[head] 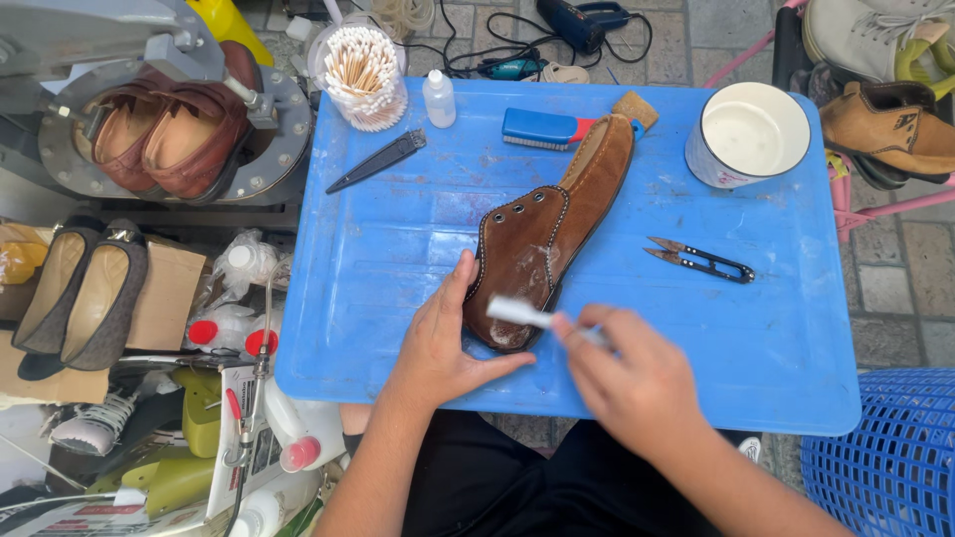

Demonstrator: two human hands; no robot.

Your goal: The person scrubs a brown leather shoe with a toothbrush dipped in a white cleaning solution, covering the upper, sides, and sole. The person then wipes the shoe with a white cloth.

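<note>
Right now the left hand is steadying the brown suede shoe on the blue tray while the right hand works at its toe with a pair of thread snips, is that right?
Not quite. The head view shows the right hand holding a small white brush at the toe. The thread snips lie untouched on the blue tray. The left hand does steady the brown suede shoe.

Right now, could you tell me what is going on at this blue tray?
A person is working on a brown suede shoe lying on the blue tray. The left hand steadies the shoe at its toe, while the right hand holds a small white brush against the toe, where there is a whitish patch. Thread snips, a white cup, a blue brush and a cotton swab tub are around the shoe.
</note>
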